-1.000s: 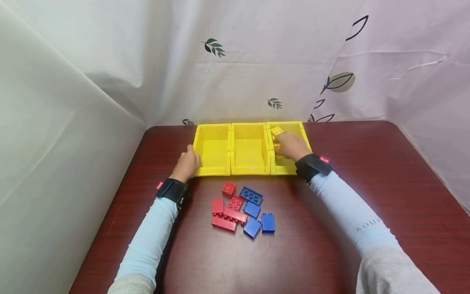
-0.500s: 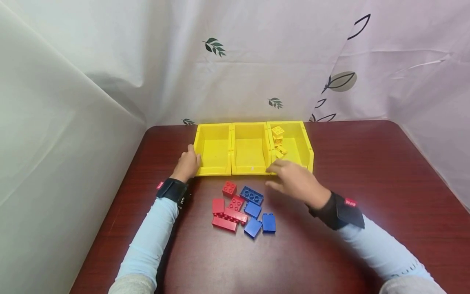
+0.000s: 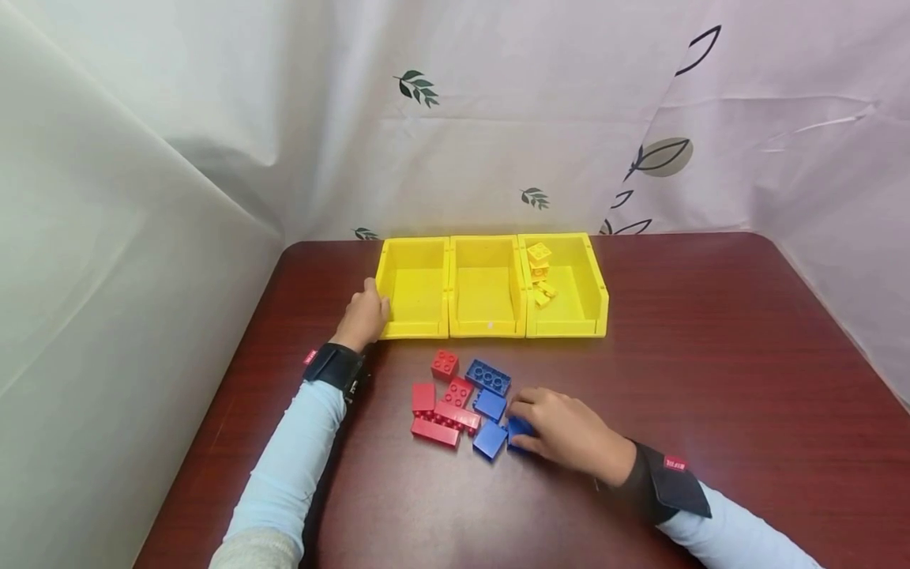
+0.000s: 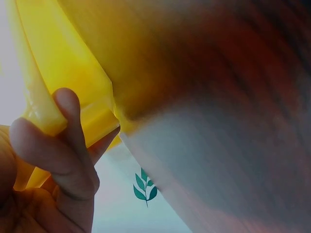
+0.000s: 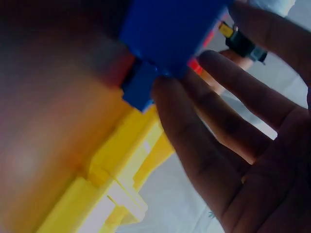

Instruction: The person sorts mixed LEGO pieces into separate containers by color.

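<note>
My left hand (image 3: 362, 318) grips the side wall of the leftmost yellow bin (image 3: 415, 329); the left wrist view shows thumb and fingers on either side of the bin's wall (image 4: 46, 111). On the table, my right hand (image 3: 569, 431) has its thumb and fingers around a blue brick (image 3: 520, 431), partly hidden by them. In the right wrist view, fingertips lie against that blue brick (image 5: 170, 39). Other blue bricks (image 3: 489, 439) lie just left of it, beside several red bricks (image 3: 436, 432).
A middle bin (image 3: 486, 327) and a right bin (image 3: 565, 327) stand in line with the left one. Several yellow bricks (image 3: 539, 271) lie along the right bin's left side. A white curtain (image 3: 469, 158) hangs behind the dark red table (image 3: 711, 332).
My right hand has left the right bin, where yellow bricks now show, and come down toward me to the blue brick. My left hand has stayed on the bin.
</note>
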Motion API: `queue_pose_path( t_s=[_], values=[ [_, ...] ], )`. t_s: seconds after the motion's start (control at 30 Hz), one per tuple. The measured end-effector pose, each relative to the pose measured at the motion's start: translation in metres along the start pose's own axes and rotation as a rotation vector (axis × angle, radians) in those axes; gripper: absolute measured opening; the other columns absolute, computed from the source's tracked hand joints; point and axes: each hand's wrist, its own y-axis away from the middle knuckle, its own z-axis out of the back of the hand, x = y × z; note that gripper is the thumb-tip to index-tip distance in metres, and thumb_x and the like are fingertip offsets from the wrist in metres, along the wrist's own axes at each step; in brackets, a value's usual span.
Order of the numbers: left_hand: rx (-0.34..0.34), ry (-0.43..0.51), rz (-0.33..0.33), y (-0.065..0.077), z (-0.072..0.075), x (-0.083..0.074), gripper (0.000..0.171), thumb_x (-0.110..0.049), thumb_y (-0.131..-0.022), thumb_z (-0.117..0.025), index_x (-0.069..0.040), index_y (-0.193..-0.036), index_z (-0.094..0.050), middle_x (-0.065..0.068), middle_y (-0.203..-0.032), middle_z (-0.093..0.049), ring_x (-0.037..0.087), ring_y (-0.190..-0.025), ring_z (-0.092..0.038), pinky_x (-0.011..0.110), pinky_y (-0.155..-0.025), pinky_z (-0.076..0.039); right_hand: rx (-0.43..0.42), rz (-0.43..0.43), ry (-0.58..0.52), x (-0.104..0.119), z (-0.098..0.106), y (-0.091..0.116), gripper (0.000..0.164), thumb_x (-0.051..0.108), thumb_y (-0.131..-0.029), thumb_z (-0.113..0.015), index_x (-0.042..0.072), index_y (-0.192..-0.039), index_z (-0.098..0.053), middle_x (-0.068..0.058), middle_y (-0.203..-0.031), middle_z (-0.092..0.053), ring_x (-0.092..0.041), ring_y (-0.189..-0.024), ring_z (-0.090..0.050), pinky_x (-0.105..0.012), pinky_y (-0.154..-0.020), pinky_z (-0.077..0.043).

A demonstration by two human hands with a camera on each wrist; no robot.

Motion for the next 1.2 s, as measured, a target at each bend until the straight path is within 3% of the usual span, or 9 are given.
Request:
queue_pose_path(
  t_s=[0.37, 0.67, 1.2],
  values=[
    [-0.005, -0.003, -0.005, 0.0003, -0.0013, 0.0018, 0.038, -0.023, -0.103, -0.039, 0.002, -0.131, -0.032, 0.024, -0.095, -0.054, 0.036, -0.081, -0.06, 0.041, -0.071, -0.05, 0.003, 0.004, 0.005, 0.006, -0.0035, 0.0061, 0.037, 0.034, -0.079, -0.081, 0.009, -0.105, -0.072, -0.003, -0.094, -0.061, -0.012, -0.082, -0.056, -0.029, -0.071, -0.056],
    [-0.001, 0.009, 0.021, -0.0006, -0.0002, 0.0012, 0.038, -0.023, -0.103, -0.04, 0.0, -0.132, -0.031, 0.021, -0.092, -0.052, 0.034, -0.078, -0.059, 0.038, -0.07, -0.049, 0.043, -0.022, -0.019, 0.0063, -0.0061, 0.0024, 0.04, 0.03, -0.078, -0.083, 0.008, -0.109, -0.071, -0.007, -0.101, -0.065, -0.016, -0.087, -0.061, -0.032, -0.078, -0.057],
    [0.006, 0.0, 0.034, -0.0017, -0.0007, -0.0013, 0.039, -0.023, -0.103, -0.04, 0.0, -0.134, -0.031, 0.022, -0.095, -0.053, 0.035, -0.081, -0.06, 0.04, -0.072, -0.05, 0.055, -0.038, -0.016, 0.0052, -0.0002, -0.001, 0.045, 0.029, -0.076, -0.085, 0.006, -0.111, -0.07, -0.009, -0.102, -0.068, -0.018, -0.087, -0.066, -0.034, -0.076, -0.058]
  ],
)
